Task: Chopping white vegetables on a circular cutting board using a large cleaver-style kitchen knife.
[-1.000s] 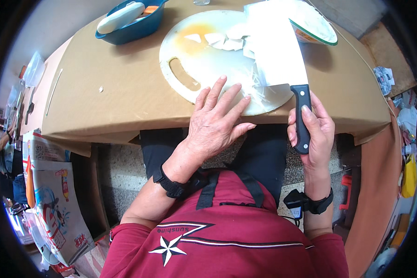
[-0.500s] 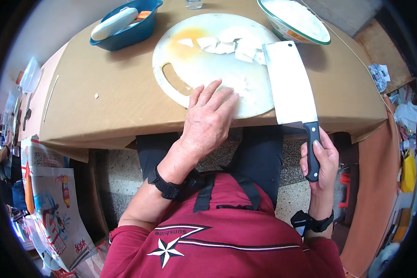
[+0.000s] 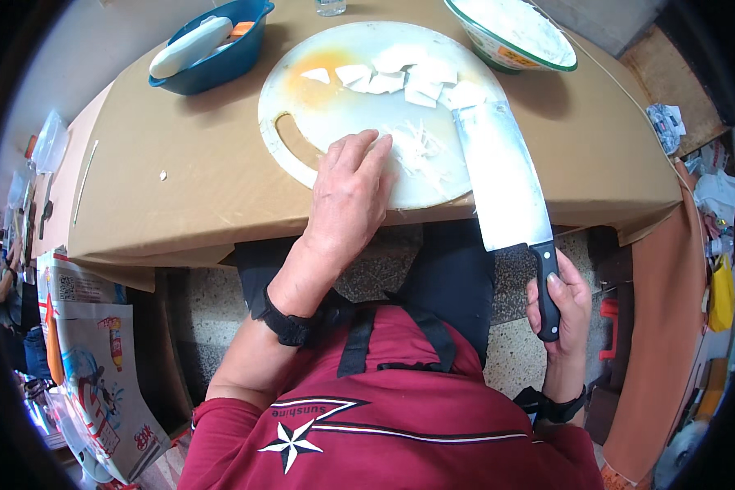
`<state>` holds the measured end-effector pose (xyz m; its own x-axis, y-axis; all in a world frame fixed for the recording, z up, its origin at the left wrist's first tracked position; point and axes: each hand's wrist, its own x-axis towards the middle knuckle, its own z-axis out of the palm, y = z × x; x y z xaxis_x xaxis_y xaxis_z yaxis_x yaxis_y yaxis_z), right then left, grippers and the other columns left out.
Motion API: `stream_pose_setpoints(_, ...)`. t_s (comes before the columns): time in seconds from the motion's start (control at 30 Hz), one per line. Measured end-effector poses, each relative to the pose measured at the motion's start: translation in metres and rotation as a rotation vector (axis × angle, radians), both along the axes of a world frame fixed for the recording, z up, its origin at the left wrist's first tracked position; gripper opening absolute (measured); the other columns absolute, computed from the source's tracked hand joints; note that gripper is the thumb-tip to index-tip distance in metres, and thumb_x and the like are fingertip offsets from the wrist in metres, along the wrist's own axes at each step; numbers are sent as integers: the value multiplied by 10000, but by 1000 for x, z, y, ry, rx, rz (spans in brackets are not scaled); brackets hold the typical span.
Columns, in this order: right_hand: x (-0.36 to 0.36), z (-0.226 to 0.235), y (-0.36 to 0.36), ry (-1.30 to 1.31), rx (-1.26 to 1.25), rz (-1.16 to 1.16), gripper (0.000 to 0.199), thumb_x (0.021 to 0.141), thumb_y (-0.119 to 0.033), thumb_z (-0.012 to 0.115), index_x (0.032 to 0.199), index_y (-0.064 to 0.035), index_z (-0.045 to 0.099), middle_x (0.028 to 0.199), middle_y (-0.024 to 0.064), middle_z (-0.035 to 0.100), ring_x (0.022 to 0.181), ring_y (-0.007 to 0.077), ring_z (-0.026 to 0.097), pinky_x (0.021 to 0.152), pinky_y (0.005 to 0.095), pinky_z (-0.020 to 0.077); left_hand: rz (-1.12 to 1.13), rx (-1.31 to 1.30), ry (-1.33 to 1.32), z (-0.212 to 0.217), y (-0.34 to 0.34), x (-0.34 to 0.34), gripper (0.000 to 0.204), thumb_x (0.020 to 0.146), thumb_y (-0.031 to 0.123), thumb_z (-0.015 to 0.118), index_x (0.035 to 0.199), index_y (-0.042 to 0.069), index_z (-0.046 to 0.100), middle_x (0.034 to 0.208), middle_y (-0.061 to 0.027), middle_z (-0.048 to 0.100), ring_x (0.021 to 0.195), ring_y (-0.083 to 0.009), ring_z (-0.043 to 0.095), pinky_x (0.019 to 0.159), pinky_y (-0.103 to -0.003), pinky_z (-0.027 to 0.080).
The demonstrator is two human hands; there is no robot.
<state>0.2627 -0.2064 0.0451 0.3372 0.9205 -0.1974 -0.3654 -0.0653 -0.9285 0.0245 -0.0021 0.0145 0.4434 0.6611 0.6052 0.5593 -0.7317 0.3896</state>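
My right hand (image 3: 559,306) grips the black handle of a wide cleaver (image 3: 506,180), its blade lying flat across the right edge of a round white cutting board (image 3: 318,122). My left hand (image 3: 347,196) rests palm down on the near edge of the board, fingers together, beside a small heap of thin white shreds (image 3: 420,147). Several flat white slices (image 3: 392,77) lie in a row at the far side of the board, next to an orange stain.
A blue bowl (image 3: 208,49) with a white vegetable and an orange piece stands far left. A white bowl with a green rim (image 3: 514,33) stands far right. The table is covered in brown cardboard (image 3: 180,188). Printed bags lean at the lower left.
My right hand has drawn the cleaver back toward me, off the board's middle to its right edge. The left hand stays on the board's near edge.
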Motion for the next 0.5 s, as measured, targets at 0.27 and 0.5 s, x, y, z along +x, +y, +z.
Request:
stream_pose_setpoints(0.27,-3,7,0,-75,-101,79,550,967,-128,559,1442,79,375,744,133,622,460,109,536,407,210,420,-20,-118,63,9,10,5,407,849,87,690,1240,-1,614,1220,-174,616,1125,-356,549,982,-414,460)
stream_pose_setpoints(0.5,-14,18,8,-125,-163,105,523,967,-96,520,1448,63,388,738,110,613,481,99,538,421,208,423,-17,-139,74,5,14,9,411,862,94,677,1256,1,607,1219,-183,615,1155,-357,535,994,-417,449)
